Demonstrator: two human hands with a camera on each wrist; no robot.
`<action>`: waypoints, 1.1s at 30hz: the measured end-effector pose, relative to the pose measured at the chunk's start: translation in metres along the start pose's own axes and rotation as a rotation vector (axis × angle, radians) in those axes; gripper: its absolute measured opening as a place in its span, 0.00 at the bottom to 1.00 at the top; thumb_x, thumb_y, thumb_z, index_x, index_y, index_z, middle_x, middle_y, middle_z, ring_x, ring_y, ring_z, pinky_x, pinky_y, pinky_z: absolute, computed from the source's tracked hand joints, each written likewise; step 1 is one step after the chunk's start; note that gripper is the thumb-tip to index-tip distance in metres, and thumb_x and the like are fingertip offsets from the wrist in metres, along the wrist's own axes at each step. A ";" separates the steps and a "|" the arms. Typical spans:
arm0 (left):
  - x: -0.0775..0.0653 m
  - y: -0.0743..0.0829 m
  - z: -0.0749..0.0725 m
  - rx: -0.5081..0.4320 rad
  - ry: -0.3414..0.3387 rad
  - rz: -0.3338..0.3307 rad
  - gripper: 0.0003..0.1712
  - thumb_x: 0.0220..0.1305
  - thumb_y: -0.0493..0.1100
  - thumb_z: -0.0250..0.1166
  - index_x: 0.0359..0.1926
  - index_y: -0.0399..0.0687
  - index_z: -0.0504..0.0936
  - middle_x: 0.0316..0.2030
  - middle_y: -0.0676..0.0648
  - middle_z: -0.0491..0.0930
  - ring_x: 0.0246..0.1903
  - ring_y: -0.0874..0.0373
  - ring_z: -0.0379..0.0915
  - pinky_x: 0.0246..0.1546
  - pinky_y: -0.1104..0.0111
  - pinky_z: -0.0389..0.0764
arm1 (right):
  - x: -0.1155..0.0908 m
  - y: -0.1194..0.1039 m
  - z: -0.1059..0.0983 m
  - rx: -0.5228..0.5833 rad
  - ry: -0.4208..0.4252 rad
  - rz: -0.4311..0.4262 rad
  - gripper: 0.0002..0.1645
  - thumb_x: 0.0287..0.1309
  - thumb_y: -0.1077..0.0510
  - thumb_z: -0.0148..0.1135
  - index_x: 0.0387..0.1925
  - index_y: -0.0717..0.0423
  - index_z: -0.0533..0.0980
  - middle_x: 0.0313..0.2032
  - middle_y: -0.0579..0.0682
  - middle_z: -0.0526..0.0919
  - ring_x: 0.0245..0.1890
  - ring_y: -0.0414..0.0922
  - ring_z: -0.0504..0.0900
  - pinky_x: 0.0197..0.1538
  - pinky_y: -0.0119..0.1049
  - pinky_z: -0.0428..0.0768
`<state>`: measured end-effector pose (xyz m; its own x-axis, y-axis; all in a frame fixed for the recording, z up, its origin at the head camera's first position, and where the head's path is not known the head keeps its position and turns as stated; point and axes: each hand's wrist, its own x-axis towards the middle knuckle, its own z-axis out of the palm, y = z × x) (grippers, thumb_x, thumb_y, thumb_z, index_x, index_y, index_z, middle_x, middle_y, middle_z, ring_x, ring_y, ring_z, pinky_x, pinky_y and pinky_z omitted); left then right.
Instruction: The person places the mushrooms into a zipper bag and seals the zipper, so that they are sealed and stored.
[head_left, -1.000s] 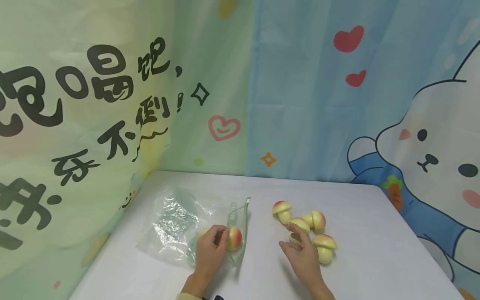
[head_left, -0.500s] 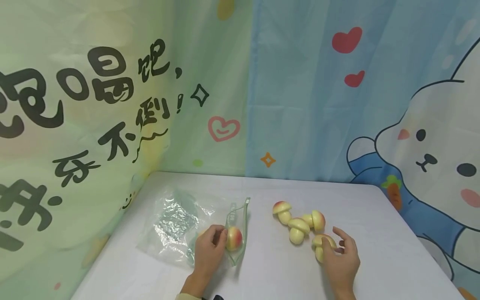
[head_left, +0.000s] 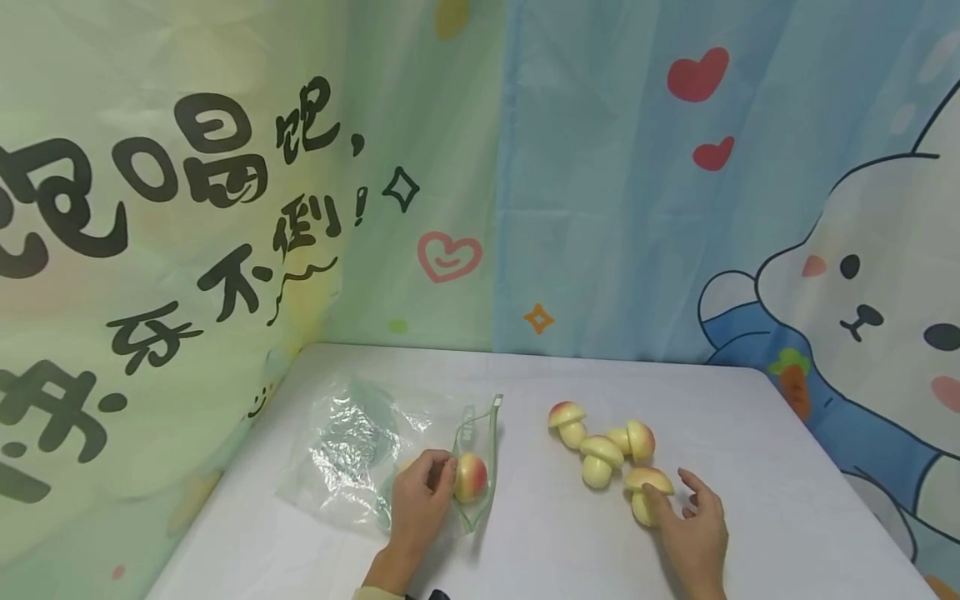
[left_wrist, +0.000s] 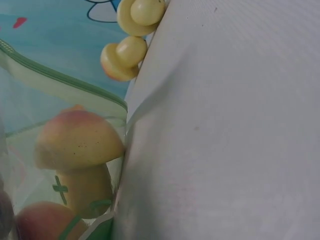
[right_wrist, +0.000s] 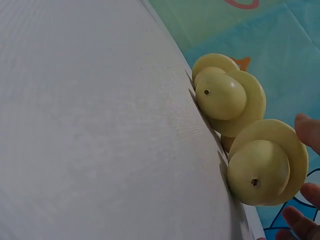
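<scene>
My left hand (head_left: 420,496) pinches the edge of a clear zip bag (head_left: 356,442) lying on the table, beside its mouth. A toy mushroom (head_left: 471,477) with a red-and-yellow cap sits just inside the mouth; the left wrist view shows this mushroom (left_wrist: 80,142) through the plastic, with another reddish cap (left_wrist: 47,222) below. At the right, my right hand (head_left: 693,533) is at the nearest loose toy mushroom (head_left: 648,487), fingers spread around its cap side. In the right wrist view the fingertips are beside that mushroom (right_wrist: 265,165); whether they touch it, I cannot tell.
Several more loose toy mushrooms lie close together to the right of the bag, among them a front one (head_left: 600,458), a back-left one (head_left: 567,423) and a right one (head_left: 636,440). A printed curtain (head_left: 600,208) hangs behind the white table (head_left: 540,542).
My right hand has moved right, from over the middle mushrooms to the nearest one at the right, then slightly lower. My left hand stays at the bag.
</scene>
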<state>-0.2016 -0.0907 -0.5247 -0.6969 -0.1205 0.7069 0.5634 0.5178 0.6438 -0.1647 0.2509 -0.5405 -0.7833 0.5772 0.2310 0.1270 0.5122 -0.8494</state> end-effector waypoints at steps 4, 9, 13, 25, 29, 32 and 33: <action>0.000 0.000 0.001 0.001 0.002 0.007 0.02 0.58 0.35 0.67 0.32 0.45 0.81 0.20 0.58 0.77 0.20 0.72 0.65 0.20 0.81 0.68 | 0.000 0.001 -0.001 -0.028 -0.090 0.035 0.42 0.55 0.48 0.71 0.65 0.65 0.65 0.60 0.66 0.67 0.58 0.62 0.66 0.55 0.47 0.75; 0.000 0.000 0.000 -0.013 -0.002 0.002 0.02 0.59 0.36 0.67 0.32 0.45 0.81 0.20 0.58 0.77 0.20 0.72 0.66 0.20 0.81 0.69 | -0.001 0.000 -0.002 -0.070 -0.137 0.016 0.43 0.53 0.54 0.73 0.66 0.65 0.64 0.59 0.68 0.66 0.54 0.63 0.68 0.53 0.58 0.74; 0.000 0.000 0.000 -0.012 0.000 0.016 0.02 0.59 0.36 0.67 0.33 0.45 0.81 0.20 0.57 0.77 0.20 0.72 0.66 0.20 0.81 0.69 | -0.001 -0.001 -0.003 -0.084 -0.154 -0.008 0.45 0.52 0.54 0.74 0.66 0.66 0.63 0.58 0.69 0.68 0.54 0.64 0.71 0.48 0.42 0.80; 0.001 0.000 0.000 -0.011 0.017 0.032 0.02 0.59 0.37 0.67 0.32 0.44 0.81 0.21 0.56 0.79 0.20 0.72 0.67 0.21 0.81 0.70 | 0.000 0.000 -0.001 -0.050 -0.091 -0.010 0.40 0.51 0.62 0.72 0.64 0.65 0.65 0.59 0.67 0.70 0.54 0.62 0.72 0.53 0.58 0.69; 0.001 0.000 0.001 -0.014 0.028 0.042 0.03 0.59 0.38 0.67 0.32 0.43 0.81 0.21 0.56 0.80 0.20 0.72 0.67 0.21 0.81 0.70 | 0.001 -0.003 0.001 -0.044 -0.007 -0.048 0.39 0.49 0.63 0.72 0.63 0.65 0.68 0.56 0.66 0.72 0.51 0.59 0.73 0.50 0.44 0.70; 0.002 0.000 0.002 -0.021 0.027 0.052 0.03 0.60 0.38 0.67 0.32 0.43 0.81 0.21 0.56 0.80 0.20 0.71 0.68 0.21 0.81 0.70 | 0.001 -0.009 0.003 -0.014 0.058 -0.085 0.37 0.48 0.64 0.72 0.61 0.65 0.70 0.54 0.64 0.74 0.48 0.49 0.73 0.41 0.21 0.69; 0.002 0.001 0.002 -0.027 0.027 0.055 0.03 0.60 0.38 0.67 0.32 0.43 0.81 0.21 0.55 0.80 0.20 0.71 0.68 0.21 0.80 0.70 | 0.001 -0.011 0.004 0.003 0.068 -0.095 0.36 0.48 0.64 0.72 0.60 0.65 0.70 0.54 0.63 0.75 0.47 0.44 0.72 0.37 0.15 0.67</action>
<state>-0.2038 -0.0892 -0.5231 -0.6528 -0.1159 0.7486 0.6124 0.5009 0.6116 -0.1694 0.2431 -0.5327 -0.7483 0.5684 0.3421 0.0522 0.5644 -0.8238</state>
